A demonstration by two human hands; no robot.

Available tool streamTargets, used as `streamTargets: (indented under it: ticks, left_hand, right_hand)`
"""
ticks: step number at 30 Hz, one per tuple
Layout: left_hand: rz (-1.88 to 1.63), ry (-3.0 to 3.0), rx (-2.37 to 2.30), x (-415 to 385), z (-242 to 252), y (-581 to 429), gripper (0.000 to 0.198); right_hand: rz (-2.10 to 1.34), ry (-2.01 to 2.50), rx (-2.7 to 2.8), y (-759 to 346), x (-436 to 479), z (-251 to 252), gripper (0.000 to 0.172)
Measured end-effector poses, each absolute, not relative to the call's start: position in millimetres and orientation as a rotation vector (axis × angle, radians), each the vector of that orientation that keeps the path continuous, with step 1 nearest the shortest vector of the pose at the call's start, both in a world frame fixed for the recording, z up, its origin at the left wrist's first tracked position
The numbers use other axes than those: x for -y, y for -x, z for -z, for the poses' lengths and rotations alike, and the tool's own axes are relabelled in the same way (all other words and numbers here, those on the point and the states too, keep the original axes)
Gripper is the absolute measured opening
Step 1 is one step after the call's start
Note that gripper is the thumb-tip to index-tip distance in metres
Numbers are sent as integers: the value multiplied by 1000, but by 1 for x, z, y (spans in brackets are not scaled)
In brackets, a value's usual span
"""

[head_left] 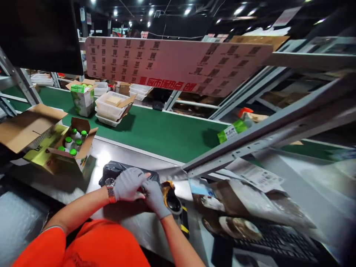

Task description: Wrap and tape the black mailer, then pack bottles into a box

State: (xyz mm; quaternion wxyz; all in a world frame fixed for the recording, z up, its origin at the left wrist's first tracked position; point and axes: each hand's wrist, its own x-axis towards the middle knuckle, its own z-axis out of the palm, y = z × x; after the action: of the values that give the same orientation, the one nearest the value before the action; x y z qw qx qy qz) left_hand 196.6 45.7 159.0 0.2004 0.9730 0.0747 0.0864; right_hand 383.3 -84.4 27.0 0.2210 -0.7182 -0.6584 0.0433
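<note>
Steel tabletop [116, 150] bearing a black bag [119, 171], a yellow scanner [171, 196], an open carton [73, 148] of green-capped bottles, loose papers [256, 176]. Behind it, green conveyor belt [167, 131] carrying 1 stack of white baskets [109, 107], a green-and-white box [82, 97].

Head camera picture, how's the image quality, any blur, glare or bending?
Head view: the right side smears, the papers and keyboard soft; the metal rail bows from wide-angle distortion; glare whitens the steel counter; ceiling lights flare; the gloved left hand and right hand stay fairly sharp.
</note>
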Motion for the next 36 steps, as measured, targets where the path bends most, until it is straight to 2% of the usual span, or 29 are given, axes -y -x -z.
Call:
streamTargets:
  ticks: [2, 4, 7, 9, 12, 14, 19, 21, 23, 27, 34, 36]
  left_hand:
    - [-551, -2588, -267, -60, -157, -159, 105]
    - [-691, -2444, -509, -88, -145, -118, 125]
    - [-525, -2189, -802, -137, -111, -77, 161]
    - [-337, -2078, -776, -157, -86, -76, 182]
    - [-240, -2163, -512, -158, -63, -112, 194]
    - [-213, -2356, -280, -144, -62, -146, 178]
    - [-69, -2630, 155, -115, -80, -193, 84]
    - [-24, -2645, 262, -115, -85, -197, 57]
    - [31, -2679, 296, -117, -87, -198, 38]
    - [95, -2747, 254, -116, -88, -201, 22]
    - [200, -2826, 95, -108, -89, -201, 27]
    - [199, -2818, 14, -104, -90, -198, 33]
  right_hand:
    - [-135, 1982, 1797, -382, 84, -28, 21]
    - [-119, 2008, 1763, -381, 83, -28, 26]
    - [-107, 2054, 1743, -379, 82, -27, 29]
    - [-103, 2077, 1745, -378, 82, -28, 30]
    - [-70, 2117, 1727, -372, 85, -30, 28]
    - [-54, 2177, 1693, -362, 93, -31, 25]
    - [-57, 2381, 1527, -319, 127, -31, 15]
    - [-78, 2440, 1433, -304, 136, -33, 12]
    - [-75, 2429, 1332, -297, 138, -38, 10]
    - [-193, 2148, 1297, -306, 129, -44, 9]
    - [-360, 2051, 1339, -314, 117, -37, 12]
    - [-359, 1966, 1335, -318, 125, -31, 14]
